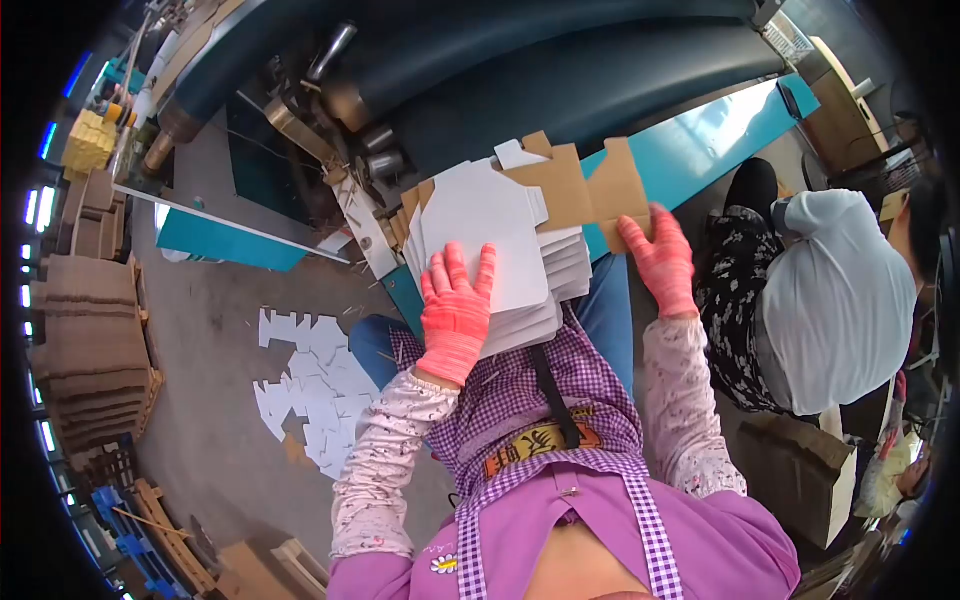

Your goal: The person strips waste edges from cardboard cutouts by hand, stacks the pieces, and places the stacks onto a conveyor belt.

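Note:
A stack of white die-cut cardboard sheets (pixel 487 235) lies in front of me, its layers slightly fanned at the lower right. My left hand (pixel 457 310), in a pinkish-red glove, rests flat on the top sheet with its fingers apart. At the upper right of the stack, a brown cardboard blank (pixel 565 185) with cut flaps shows its unprinted side. My right hand (pixel 660 262), gloved alike, pinches that blank's right edge between thumb and fingers.
A teal machine ledge (pixel 715 130) runs behind the stack, below large dark rollers (pixel 600 70). White cardboard offcuts (pixel 320 385) litter the floor at left, near stacked brown cardboard (pixel 90 335). A person in a light shirt (pixel 840 300) bends close on my right, beside a cardboard box (pixel 800 470).

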### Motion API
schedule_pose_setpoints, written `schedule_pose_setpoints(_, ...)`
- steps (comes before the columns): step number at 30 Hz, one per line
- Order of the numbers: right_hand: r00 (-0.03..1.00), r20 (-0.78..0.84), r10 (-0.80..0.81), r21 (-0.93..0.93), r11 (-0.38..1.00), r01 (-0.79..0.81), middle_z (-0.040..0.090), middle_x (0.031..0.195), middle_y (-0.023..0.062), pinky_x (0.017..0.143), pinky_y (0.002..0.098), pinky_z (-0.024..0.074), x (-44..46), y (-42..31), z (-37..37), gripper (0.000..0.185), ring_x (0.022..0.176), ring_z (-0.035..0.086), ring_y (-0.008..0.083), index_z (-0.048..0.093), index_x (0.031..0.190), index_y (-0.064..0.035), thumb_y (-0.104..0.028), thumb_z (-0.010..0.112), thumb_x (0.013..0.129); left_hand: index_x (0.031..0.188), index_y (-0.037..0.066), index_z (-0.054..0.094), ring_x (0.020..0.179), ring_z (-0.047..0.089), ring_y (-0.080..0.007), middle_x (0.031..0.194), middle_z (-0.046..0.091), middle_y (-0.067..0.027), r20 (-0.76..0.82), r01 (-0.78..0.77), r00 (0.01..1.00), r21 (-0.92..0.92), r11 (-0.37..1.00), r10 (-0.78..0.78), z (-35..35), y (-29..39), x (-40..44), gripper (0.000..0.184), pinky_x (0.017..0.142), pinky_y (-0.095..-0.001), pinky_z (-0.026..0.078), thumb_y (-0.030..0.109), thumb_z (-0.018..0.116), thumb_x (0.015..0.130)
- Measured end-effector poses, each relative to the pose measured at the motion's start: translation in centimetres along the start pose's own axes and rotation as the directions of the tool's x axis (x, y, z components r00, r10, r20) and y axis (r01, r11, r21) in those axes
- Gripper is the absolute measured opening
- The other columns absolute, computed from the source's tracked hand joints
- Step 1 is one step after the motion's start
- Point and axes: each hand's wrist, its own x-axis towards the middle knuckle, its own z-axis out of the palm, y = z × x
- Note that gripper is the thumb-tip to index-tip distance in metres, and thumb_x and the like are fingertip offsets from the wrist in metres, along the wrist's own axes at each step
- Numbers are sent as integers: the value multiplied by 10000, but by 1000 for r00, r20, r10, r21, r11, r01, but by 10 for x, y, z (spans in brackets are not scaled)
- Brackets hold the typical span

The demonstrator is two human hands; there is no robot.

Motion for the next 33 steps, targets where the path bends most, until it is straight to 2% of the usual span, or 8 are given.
schedule_pose_setpoints(1,939,282,195,216,941,-260,660,1104,205,843,395,518,7,-2,-1,393,1006,643,320,601,1195,-10,-245,681,889,1489,159,351,1256,457,-390,1423,407,-228,26,17,1000,29,999,-17,-2,0,1,632,1021,-506,413,91,495,877)
schedule_pose_setpoints(4,983,152,-102,454,891,22,666,1089,202,842,378,521,5,-40,10,459,1003,649,306,590,1217,-1,-300,691,883,1495,151,334,1299,416,-402,1471,354,-238,201,111,972,75,991,-124,-4,4,-12,642,1034,-525,380,100,500,877)
schedule_pose_setpoints(7,841,337,-423,21,897,442,470,1385,271,1037,440,393,-3,-60,42,682,1308,441,378,559,1301,-43,-497,700,812,1506,177,312,1380,319,-431,1529,253,-263,241,10,970,-52,999,2,-13,-9,-13,639,1088,-575,303,129,504,898)
schedule_pose_setpoints(10,870,391,-301,-181,901,394,311,1498,281,1114,489,274,-12,-60,68,734,1411,262,420,536,1348,-81,-528,693,787,1442,116,405,1423,247,-409,1541,257,-215,292,-51,939,-406,912,183,-38,-51,1,604,1131,-566,218,299,580,894)
schedule_pose_setpoints(11,878,388,-281,-212,900,381,307,1501,282,1115,495,267,-13,-60,70,720,1413,257,421,537,1353,-98,-515,695,788,1422,101,430,1423,245,-406,1537,270,-207,290,-46,925,-553,832,244,-41,-61,10,604,1134,-564,211,338,594,891)
schedule_pose_setpoints(17,888,406,-215,-294,889,350,313,1509,259,1107,480,304,-12,-67,67,617,1408,279,404,563,1348,-187,-467,699,815,1225,90,558,1306,428,-347,1368,507,-166,-151,277,914,-443,852,-376,48,-55,77,411,1095,-432,344,320,639,894)
schedule_pose_setpoints(20,893,379,-241,-264,897,354,322,1503,259,1105,483,306,-14,-64,70,603,1401,287,408,571,1339,-188,-463,698,818,1209,74,545,1265,445,-341,1306,533,-154,-178,223,889,-636,739,-421,55,-53,75,421,1106,-495,293,290,661,867)
schedule_pose_setpoints(33,885,295,-359,-277,855,439,418,1429,261,1073,499,334,-18,-59,72,467,1331,371,442,611,1284,-181,-337,671,848,1288,108,527,1300,419,-323,1358,499,-101,-373,41,891,-501,865,-259,38,-46,68,462,1130,-492,264,172,652,848)
